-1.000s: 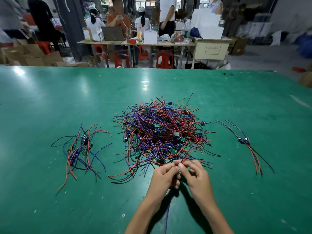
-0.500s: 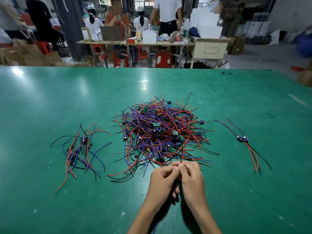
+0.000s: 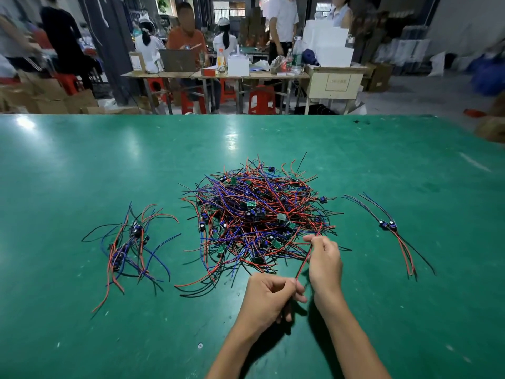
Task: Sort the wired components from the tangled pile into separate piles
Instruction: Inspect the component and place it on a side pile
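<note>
Head view: red wire [image 3: 304, 265] stretched between both hands, far end in big tangled pile [image 3: 259, 214] mid counter [image 3: 82, 165]. Left hand [image 3: 269, 299] curled round near end; right hand [image 3: 325, 258] pinches it higher. Step: pulling one piece free. Next: gentle tug, then drop on left pile [image 3: 128, 242] or right pile [image 3: 390, 228].

From where I sit, the green table top [image 3: 82, 165] looks smooth and semi-glossy, throwing back bright lamp glare toward 11 and 12 o'clock, with pale scuffs and specks in its coating nearer 5 o'clock. The tangled pile [image 3: 259, 214] at centre is thin wire in smooth plastic-looking insulation, red, blue and black, with small green circuit boards of a dull finish. The left pile [image 3: 128, 242] at 9 o'clock and right pile [image 3: 390, 228] at 3 o'clock look alike.
</note>
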Tool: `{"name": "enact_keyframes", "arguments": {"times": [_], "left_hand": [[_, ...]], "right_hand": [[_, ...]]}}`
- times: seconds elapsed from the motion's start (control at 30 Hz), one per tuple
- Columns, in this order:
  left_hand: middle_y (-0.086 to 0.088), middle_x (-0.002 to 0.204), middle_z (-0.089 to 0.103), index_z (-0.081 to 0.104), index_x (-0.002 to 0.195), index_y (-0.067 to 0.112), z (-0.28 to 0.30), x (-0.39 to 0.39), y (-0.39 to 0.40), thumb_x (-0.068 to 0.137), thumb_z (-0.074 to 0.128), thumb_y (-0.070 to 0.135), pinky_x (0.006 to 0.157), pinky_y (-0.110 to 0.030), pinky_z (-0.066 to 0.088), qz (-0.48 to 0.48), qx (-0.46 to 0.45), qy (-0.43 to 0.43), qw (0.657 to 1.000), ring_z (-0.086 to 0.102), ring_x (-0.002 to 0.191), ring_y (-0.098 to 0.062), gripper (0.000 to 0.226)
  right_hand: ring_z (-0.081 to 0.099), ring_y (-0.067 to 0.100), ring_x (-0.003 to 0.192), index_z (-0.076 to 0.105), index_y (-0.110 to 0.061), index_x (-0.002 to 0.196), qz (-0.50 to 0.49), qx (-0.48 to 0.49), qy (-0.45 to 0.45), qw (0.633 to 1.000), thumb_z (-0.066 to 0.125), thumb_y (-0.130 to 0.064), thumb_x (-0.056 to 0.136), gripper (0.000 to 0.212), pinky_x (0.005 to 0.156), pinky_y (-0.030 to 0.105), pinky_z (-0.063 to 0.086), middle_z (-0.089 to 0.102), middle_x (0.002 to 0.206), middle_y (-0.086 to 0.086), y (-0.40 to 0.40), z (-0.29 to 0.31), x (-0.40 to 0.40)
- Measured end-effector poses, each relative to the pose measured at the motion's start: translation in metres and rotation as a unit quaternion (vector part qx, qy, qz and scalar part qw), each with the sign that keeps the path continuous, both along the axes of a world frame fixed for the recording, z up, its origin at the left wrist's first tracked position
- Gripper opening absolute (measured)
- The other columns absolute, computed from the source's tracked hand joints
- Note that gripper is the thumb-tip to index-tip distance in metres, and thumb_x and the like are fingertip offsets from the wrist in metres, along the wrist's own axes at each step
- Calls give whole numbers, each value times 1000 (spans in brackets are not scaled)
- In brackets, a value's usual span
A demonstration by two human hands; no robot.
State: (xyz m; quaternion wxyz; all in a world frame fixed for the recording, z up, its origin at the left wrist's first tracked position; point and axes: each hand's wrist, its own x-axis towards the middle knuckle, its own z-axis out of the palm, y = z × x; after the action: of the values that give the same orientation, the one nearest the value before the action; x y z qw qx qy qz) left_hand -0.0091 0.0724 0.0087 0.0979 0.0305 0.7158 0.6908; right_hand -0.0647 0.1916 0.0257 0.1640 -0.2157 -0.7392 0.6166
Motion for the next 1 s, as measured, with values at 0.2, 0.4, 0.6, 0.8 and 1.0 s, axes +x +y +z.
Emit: {"name": "enact_keyframes", "arguments": {"times": [0.2, 0.4, 0.6, 0.8, 1.0], "left_hand": [[-9, 80, 78, 77, 83, 3, 3, 2, -3, 100, 59, 13, 35, -18, 36, -11, -12, 3, 1000, 54, 38, -11, 27], [-8, 81, 78, 78, 87, 8, 0, 4, -5, 99, 58, 14, 35, -19, 36, -6, -21, -1, 1000, 54, 40, -14, 25], [-14, 78, 75, 79, 83, 9, 2, -1, -6, 101, 59, 24, 38, -22, 43, -23, 53, -33, 998, 56, 43, -16, 30], [-20, 97, 76, 72, 113, 1, 4, -3, -31, 91, 74, 17, 51, -27, 57, -46, 90, -97, 990, 66, 59, -19, 27], [-18, 89, 77, 75, 107, 2, -1, -2, -40, 90, 74, 8, 51, -25, 57, -3, 38, -71, 997, 63, 53, -17, 18]], "right_hand": [[42, 15, 70, 68, -21, 84, 24, -200, -51, 978, 46, -18, 100, 27, 60, 30, 33, 60, 87, -2, 10, 16, -7], [50, 12, 68, 73, -19, 96, 102, -280, -29, 954, 51, -25, 104, 24, 58, 26, 36, 69, 90, 0, 19, 12, 6], [58, 6, 61, 78, -18, 101, 300, -110, 13, 947, 63, -17, 99, 15, 48, 16, 44, 73, 81, 0, 20, -3, 31], [68, 14, 65, 77, -16, 102, 174, -166, 53, 969, 65, -12, 97, 14, 59, 23, 57, 75, 79, 7, 29, -21, 30], [73, 20, 72, 75, -12, 109, 132, -218, 79, 964, 72, -24, 85, 27, 63, 22, 58, 77, 83, 13, 31, -33, 33]]}}
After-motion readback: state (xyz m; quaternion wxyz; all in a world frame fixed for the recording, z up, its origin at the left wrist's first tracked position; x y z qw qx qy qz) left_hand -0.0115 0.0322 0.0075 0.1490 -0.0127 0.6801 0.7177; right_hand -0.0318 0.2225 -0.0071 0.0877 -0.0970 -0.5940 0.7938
